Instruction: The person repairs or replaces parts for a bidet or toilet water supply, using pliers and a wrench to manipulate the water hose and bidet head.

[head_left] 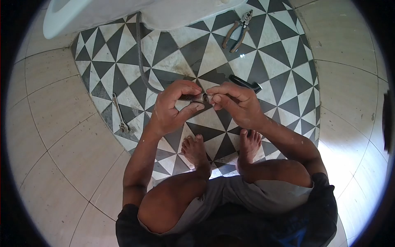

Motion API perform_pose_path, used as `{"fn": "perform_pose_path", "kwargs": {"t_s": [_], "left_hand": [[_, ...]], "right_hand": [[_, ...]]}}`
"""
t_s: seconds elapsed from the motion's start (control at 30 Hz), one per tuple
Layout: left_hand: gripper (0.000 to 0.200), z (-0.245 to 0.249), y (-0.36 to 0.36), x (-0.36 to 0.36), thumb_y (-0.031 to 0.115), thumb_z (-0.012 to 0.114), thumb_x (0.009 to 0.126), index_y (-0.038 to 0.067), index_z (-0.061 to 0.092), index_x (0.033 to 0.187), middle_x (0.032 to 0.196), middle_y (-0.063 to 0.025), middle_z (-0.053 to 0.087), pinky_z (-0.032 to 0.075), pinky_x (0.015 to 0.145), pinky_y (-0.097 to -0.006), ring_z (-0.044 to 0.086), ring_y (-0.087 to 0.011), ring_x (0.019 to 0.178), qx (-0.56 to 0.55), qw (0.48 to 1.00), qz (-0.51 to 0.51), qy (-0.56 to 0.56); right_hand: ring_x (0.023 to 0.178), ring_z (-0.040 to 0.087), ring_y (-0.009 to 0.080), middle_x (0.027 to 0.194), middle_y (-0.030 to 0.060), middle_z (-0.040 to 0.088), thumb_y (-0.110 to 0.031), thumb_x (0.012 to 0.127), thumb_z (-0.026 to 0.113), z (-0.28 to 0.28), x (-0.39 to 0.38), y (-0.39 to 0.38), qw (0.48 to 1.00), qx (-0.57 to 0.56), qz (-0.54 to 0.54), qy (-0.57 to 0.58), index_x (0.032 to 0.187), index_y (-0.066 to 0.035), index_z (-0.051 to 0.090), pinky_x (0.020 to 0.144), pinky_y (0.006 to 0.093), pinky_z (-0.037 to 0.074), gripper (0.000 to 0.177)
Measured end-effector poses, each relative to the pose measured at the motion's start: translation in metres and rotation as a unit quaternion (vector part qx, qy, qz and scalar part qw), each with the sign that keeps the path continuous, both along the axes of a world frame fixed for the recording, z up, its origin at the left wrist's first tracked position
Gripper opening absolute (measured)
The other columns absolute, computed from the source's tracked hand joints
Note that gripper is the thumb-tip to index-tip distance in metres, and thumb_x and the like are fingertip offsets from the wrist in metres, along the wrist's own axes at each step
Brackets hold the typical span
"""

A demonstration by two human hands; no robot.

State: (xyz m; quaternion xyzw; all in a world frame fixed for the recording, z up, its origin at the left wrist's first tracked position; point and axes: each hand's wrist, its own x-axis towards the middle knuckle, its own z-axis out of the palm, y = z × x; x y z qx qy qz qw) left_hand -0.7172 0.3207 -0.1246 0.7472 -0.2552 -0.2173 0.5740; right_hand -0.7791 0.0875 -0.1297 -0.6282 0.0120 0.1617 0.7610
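Your left hand is closed around the hose end, well below the pliers. Your right hand pinches its tip there, also below the pliers.

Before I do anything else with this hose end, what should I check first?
1. Left hand grips the hose near its end: ok.
2. Right hand fingers pinch the fitting: ok.
3. Fitting's thread: cannot tell, covered by fingers.
4. Pliers lying on the tiles ahead: ok.
5. Wrench lying on the tiles to the left: ok.
6. Hose's far end under the white fixture: cannot tell.
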Motion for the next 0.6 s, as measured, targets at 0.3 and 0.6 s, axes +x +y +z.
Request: {"fn": "perform_pose_path", "kwargs": {"t_s": [0.3,0.6], "left_hand": [[0.041,-0.013,0.004,-0.005,-0.007,0.078,0.080,0.001,0.058,0.115,0.117,-0.0158,0.061,0.057,0.087,-0.0316,0.067,-0.0203,0.100,-0.141,0.989,0.047,0.026],[0.042,-0.011,0.002,-0.003,-0.006,0.080,0.079,0.001,0.060,0.115,0.116,-0.0174,0.063,0.057,0.084,-0.0311,0.067,-0.0199,0.097,-0.153,0.987,0.054,-0.002]], "right_hand": [[0.091,0.062,0.0118,0.105,0.0093,0.064,-0.002,0.096,0.066,0.020,0.008,0.005,0.989,-0.078,-0.005,-0.124,0.119,0.000,0.068,0.077,0.0256,0.050,0.023],[0.086,0.062,0.0141,0.095,0.0093,0.065,-0.001,0.097,0.063,0.034,0.024,0.004,0.978,-0.137,0.025,-0.154,0.123,-0.003,0.068,0.074,0.0281,0.049,0.027]]}}
